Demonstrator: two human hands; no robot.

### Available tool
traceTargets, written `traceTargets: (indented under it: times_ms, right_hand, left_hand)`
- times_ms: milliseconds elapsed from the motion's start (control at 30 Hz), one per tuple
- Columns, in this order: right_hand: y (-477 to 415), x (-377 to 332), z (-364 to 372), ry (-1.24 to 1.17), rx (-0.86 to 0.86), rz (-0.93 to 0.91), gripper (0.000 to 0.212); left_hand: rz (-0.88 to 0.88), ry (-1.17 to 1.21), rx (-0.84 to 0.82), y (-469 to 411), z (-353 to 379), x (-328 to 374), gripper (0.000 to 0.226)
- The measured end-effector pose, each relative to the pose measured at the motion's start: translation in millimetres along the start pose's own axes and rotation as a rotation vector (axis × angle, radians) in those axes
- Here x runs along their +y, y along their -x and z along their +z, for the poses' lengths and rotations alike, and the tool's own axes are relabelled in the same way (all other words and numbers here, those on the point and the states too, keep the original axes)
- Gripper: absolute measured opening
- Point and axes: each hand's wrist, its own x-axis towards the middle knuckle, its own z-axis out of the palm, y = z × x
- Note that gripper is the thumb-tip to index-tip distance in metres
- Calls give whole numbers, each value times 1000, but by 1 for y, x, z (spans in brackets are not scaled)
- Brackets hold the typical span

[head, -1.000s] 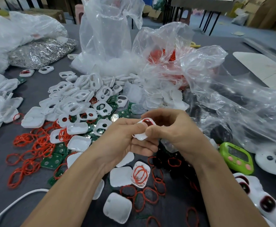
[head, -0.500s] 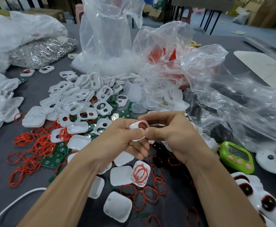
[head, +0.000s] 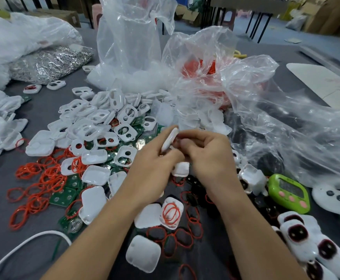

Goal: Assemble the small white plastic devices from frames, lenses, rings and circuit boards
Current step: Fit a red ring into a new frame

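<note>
Between left hand (head: 157,158) and right hand (head: 207,152): white frame (head: 169,140), edge-on, pinched.

white frames (head: 96,126), red rings (head: 43,178), green timer (head: 289,191)

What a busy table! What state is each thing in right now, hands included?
Left hand: grips the white piece, tilted edge-on.
Right hand: pinches the same piece.
Clear bag: open, standing upright.
Green timer: lying face up.
White shell: open side up, red rings inside.
Finished devices: assembled, piled together.
</note>
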Motion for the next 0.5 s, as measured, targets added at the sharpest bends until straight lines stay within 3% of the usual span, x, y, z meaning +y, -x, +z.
traceTargets:
  times_ms: [67, 133, 267, 333, 433, 500]
  right_hand:
    - [-3, -4, -9, -130, -20, 80, 23]
    - [-3, -10, -14, -237, -98, 165, 17]
    - [-2, -5, -11, -88, -103, 104, 13]
    - [-3, -3, -10, -77, -28, 81, 15]
    - [-3, -9, -17, -168, -39, 90, 11]
    - [-3, -10, -23, 62, -23, 20, 6]
  left_hand:
    - [-30, 182, 9, -3, -5, 3, 37]
    - [-36, 220, 37, -4, -8, 2, 34]
    - [30, -88, -1, -1, -6, -1, 57]
    - [-4, 15, -8, 0, -2, 0, 68]
    - [-56, 257, 97, -4, -2, 1, 41]
    - [-80, 272, 137, -6, -3, 3, 28]
